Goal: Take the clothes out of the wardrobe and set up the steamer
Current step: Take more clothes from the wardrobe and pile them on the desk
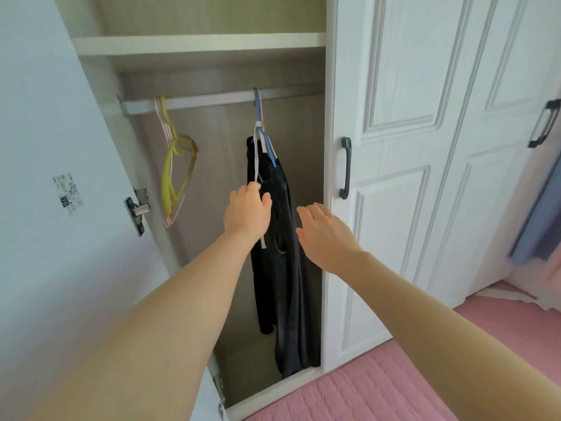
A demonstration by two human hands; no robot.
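1. Inside the open wardrobe, on the rail, right of the middle: black garment on a blue hanger, close beside the shut door.
2. Left grip up against the garment's top, fingers curled, a white strap running down under the palm. Cannot tell whether pinched or merely brushed. Right grip spread and holding nothing, just beside the garment's right edge, apparently not touching.
3. First risk, as judged: pulling on strap or cloth instead of lifting the hook off the rail. Could drag the garment off the hanger and drop it to the wardrobe floor.
4. Second risk: lifting out at a slant. Could catch the hook under the shelf above or knock the hanger against the shut door, with little room on that side.
5. Third risk: the long hem. Likely to snag on the wardrobe's bottom lip if drawn out low; better raised clear first.
6. Lesser risk: loose strap tangling round fingers or hook. Yellow and pink hangers at the rail's left end, well apart, so unlikely to be disturbed.
7. Long axis: vertical, top at the hook and hem pointing straight down, near the wardrobe floor. Hangs slack and narrow, hanger turned across the rail — thin side toward the camera.
8. Steamer: not in view.
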